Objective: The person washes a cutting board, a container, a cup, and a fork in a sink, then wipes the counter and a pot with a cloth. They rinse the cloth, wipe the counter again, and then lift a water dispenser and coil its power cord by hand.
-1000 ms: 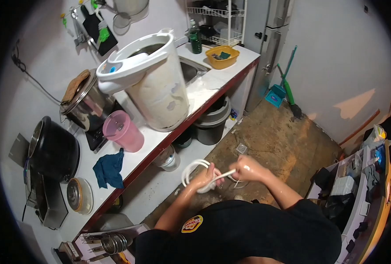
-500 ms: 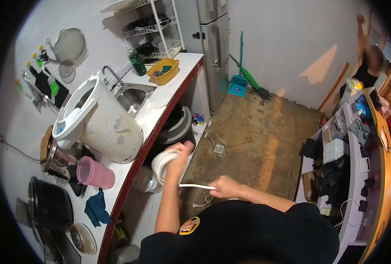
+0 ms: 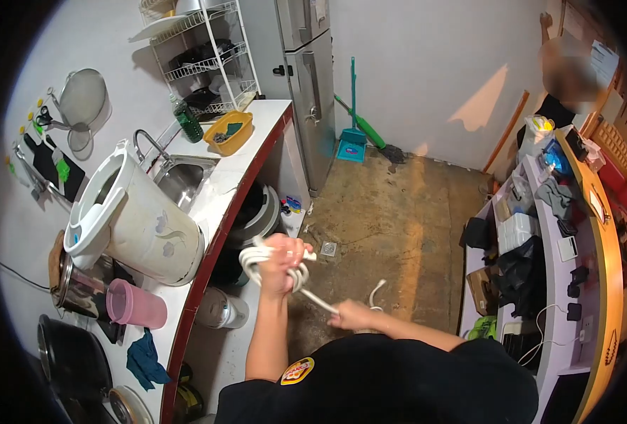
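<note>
held coiled cord (image 3: 248,260) in left hand (image 3: 283,263), grip closed tight round the loops; pinched cord's straight run in right hand (image 3: 349,316), near surface (image 3: 223,185) bearing kettle (image 3: 144,226).

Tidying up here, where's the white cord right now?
In the head view, the white cord is coiled around the left hand, just right of the counter and the white water boiler; one strand runs to the right hand.

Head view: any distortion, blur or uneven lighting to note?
Head view: heavy fisheye bending, black corners; bright light patch on the white back wall; person at top right blurred; left hand gripping the coiled white cord is sharp.
</note>
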